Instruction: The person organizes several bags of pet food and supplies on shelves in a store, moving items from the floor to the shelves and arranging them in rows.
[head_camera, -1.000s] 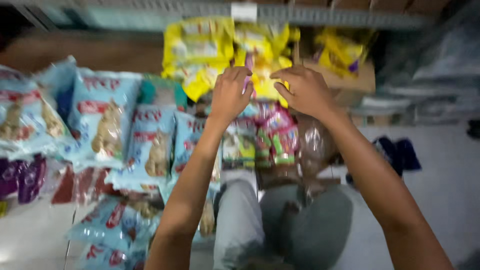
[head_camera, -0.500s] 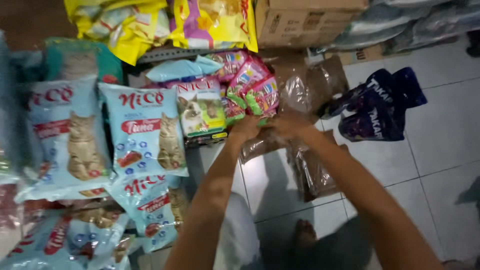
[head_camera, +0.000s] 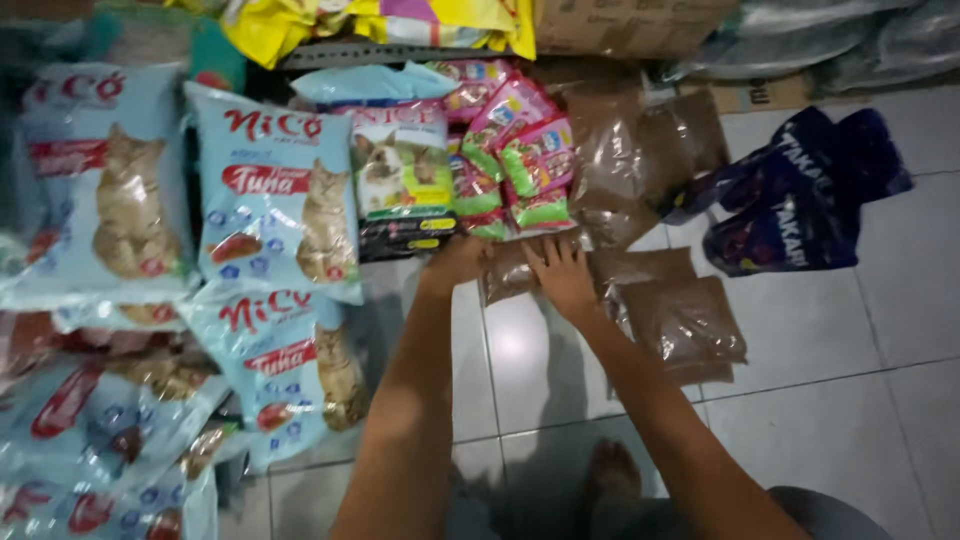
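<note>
My left hand (head_camera: 458, 262) and my right hand (head_camera: 562, 277) rest side by side on a clear plastic bag of brown pellets (head_camera: 512, 272) lying on the white tiled floor. Whether the fingers grip the bag or only press on it is hard to tell. Just beyond the hands lie pink and green pet food pouches (head_camera: 520, 160) and a white and black bag with a cat picture (head_camera: 402, 178). More clear bags of brown pellets (head_camera: 685, 325) sit to the right of my right hand.
Light blue cat food bags (head_camera: 270, 195) cover the floor at left. Dark blue bags (head_camera: 800, 195) lie at right. Yellow bags (head_camera: 300, 25) and a cardboard box (head_camera: 630, 22) stand at the back. Bare tile (head_camera: 820, 420) lies at lower right; my foot (head_camera: 610, 475) is below.
My hands came down from the yellow bags at the back to the floor. They have now settled on the clear pellet bag, and the view has tilted downward.
</note>
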